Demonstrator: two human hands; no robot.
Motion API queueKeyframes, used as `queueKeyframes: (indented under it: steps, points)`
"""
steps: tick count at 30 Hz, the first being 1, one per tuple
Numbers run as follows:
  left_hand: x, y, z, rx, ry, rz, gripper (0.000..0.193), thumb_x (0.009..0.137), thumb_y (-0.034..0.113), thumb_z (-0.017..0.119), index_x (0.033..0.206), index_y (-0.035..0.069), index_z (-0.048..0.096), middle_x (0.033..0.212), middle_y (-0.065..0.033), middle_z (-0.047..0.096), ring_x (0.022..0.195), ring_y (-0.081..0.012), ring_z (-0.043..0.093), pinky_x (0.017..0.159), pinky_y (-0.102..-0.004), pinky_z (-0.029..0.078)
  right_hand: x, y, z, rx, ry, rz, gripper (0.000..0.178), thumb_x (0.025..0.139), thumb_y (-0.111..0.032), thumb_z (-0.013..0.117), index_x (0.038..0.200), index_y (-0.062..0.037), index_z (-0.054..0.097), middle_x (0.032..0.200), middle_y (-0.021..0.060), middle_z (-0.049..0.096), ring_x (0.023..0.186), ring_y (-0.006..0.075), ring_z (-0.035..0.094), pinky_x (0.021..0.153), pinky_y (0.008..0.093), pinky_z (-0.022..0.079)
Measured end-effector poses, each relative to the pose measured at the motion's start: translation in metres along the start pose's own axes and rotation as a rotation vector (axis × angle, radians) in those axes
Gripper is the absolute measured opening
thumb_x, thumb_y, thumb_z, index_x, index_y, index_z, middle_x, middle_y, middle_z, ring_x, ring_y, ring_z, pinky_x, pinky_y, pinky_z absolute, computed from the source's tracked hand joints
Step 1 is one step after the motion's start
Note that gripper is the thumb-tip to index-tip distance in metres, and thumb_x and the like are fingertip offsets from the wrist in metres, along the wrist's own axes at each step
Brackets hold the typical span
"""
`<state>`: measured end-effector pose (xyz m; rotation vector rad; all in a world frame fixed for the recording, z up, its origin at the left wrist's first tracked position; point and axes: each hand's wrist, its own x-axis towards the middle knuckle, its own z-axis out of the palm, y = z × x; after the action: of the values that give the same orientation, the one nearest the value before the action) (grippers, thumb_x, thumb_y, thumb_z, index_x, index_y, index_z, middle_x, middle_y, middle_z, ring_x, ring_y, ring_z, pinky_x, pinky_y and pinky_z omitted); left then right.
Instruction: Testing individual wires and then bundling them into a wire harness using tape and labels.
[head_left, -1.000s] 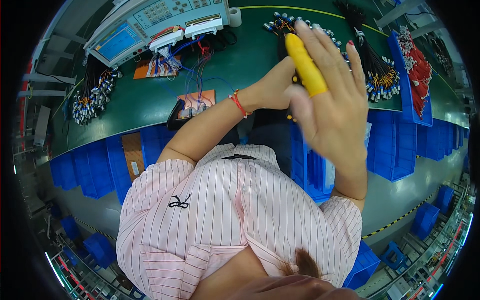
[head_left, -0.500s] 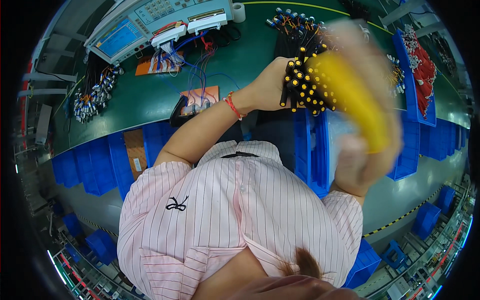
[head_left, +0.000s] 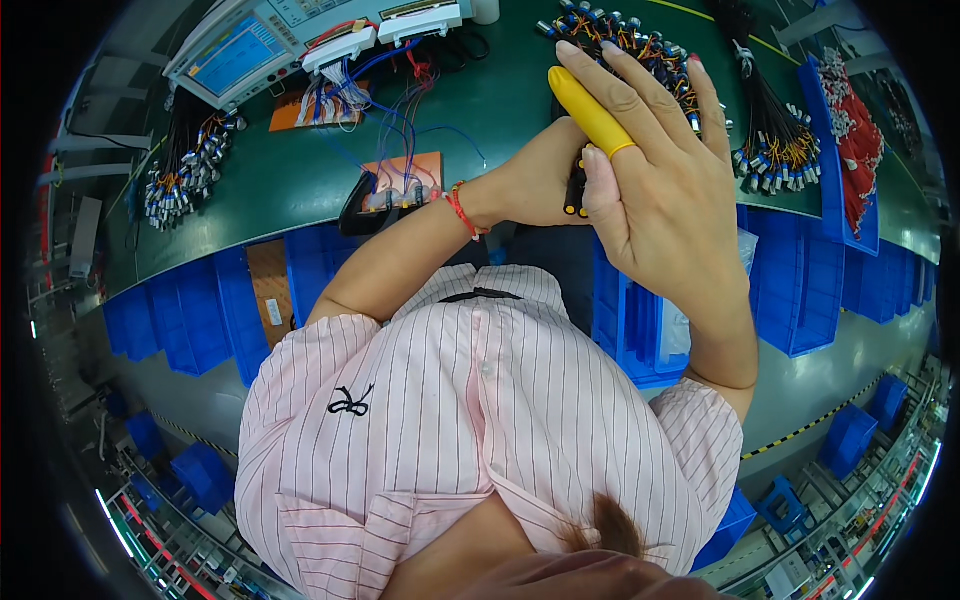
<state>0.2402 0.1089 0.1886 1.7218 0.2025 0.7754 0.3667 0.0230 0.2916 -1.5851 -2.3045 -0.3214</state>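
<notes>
My left hand (head_left: pixel 548 172) is closed round a bundle of black cables (head_left: pixel 576 188) with yellow-centred cut ends, above the front edge of the green bench. Against those ends lies my right hand (head_left: pixel 672 190), palm toward them and fingers stretched out and spread, hiding most of the bundle. A yellow finger cot (head_left: pixel 592 112) covers its index finger. Beyond the fingers, the far ends of cables with silver connectors and orange wires (head_left: pixel 655 48) fan out on the bench. The left wrist wears a red cord bracelet (head_left: pixel 462 212).
A bench tester with a screen (head_left: pixel 238 62) stands at the back left, its wires running to an orange board (head_left: pixel 405 180). Further cable bundles lie left (head_left: pixel 190 170) and right (head_left: pixel 780 150). A blue bin (head_left: pixel 868 228) holds red cables. More blue bins (head_left: pixel 795 285) sit below the bench edge.
My right hand, blurred and raised at an angle before, has come to lie flat over the cable ends, covering them. The left hand keeps its hold in about the same place.
</notes>
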Motion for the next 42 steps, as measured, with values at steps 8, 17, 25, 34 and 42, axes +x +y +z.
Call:
queueKeyframes:
  steps: [8, 17, 25, 34, 42]
  points:
    - [0.007, 0.008, -0.007, 0.122, -0.096, 0.175, 0.057, 0.076, 0.012, 0.074, 0.127, 0.002, 0.051, 0.124, -0.0144, 0.056, 0.117, -0.0254, 0.055, 0.095, -0.0393, 0.047, 0.002, -0.001, 0.003, 0.150, 0.129, -0.029, 0.041, 0.088, -0.019, 0.051, 0.126, -0.0060, 0.062, 0.142, 0.0044, 0.051, 0.134, 0.0282, 0.044, 0.114, 0.0486, 0.023]
    - [0.005, -0.006, -0.015, -0.276, -0.161, -0.109, 0.036, 0.099, 0.018, 0.047, 0.128, -0.003, 0.052, 0.120, -0.0135, 0.063, 0.107, -0.0196, 0.064, 0.092, -0.0344, 0.054, -0.019, 0.048, 0.046, 1.516, 0.672, 0.107, 0.088, 0.076, -0.033, 0.065, 0.147, 0.0009, 0.027, 0.147, 0.0254, 0.038, 0.138, 0.0369, 0.037, 0.114, 0.0472, 0.028]
    - [-0.002, -0.002, -0.008, -0.100, -0.120, 0.097, 0.042, 0.071, 0.012, 0.077, 0.107, -0.002, 0.059, 0.101, -0.0086, 0.065, 0.090, -0.0193, 0.062, 0.084, -0.0315, 0.049, -0.050, 0.021, 0.150, 1.140, -0.005, 0.310, 0.092, 0.078, -0.037, 0.068, 0.151, -0.0046, 0.022, 0.152, 0.0193, 0.032, 0.142, 0.0320, 0.031, 0.118, 0.0436, 0.018]
    - [-0.010, -0.010, -0.008, 0.151, -0.055, 0.232, 0.048, 0.070, 0.015, 0.077, 0.109, -0.002, 0.058, 0.108, -0.0141, 0.062, 0.104, -0.0312, 0.060, 0.093, -0.0407, 0.047, -0.067, 0.019, 0.180, 1.306, 0.117, 0.545, 0.090, 0.078, -0.036, 0.068, 0.150, -0.0045, 0.023, 0.151, 0.0188, 0.033, 0.141, 0.0314, 0.032, 0.118, 0.0433, 0.018]
    - [-0.029, 0.007, -0.005, 0.243, 0.189, 0.316, 0.046, 0.072, 0.012, 0.082, 0.112, -0.002, 0.064, 0.114, -0.0121, 0.062, 0.106, -0.0280, 0.064, 0.090, -0.0346, 0.051, -0.056, 0.017, 0.203, 1.342, 0.230, 0.606, 0.089, 0.078, -0.035, 0.068, 0.149, -0.0044, 0.025, 0.150, 0.0184, 0.034, 0.140, 0.0309, 0.033, 0.118, 0.0431, 0.019]
